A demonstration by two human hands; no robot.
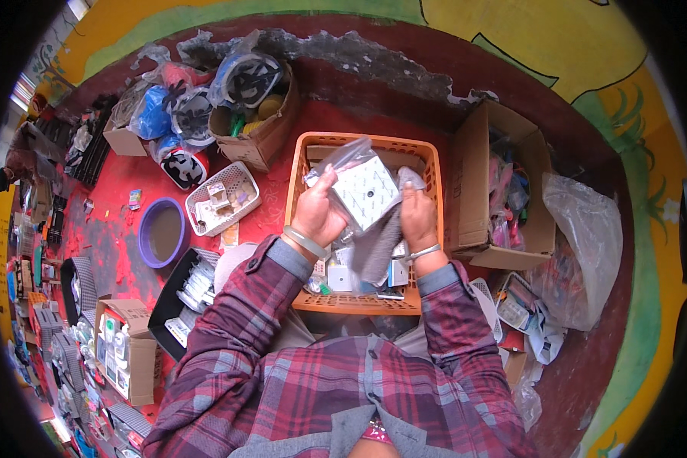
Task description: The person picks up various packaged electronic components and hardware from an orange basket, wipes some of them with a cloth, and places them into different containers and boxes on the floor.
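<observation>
Above an orange plastic basket (299, 206), my left hand (319, 208) grips a flat white square package (365, 191) in clear plastic, with printing and a small dark dot in its middle. My right hand (418, 217) is closed on a grey cloth (378, 248), which hangs down beside the package's right edge. Inside the basket below, small white boxes (340, 279) and other loose pieces show; the package, cloth and hands hide part of them.
Left of the basket stand a white plastic basket (246, 200), a purple basin (185, 243) and a black bin (160, 314). A carton (271, 137) with wrapped helmets (253, 80) lies behind. To the right are an open cardboard box (469, 187) and a clear plastic bag (588, 252).
</observation>
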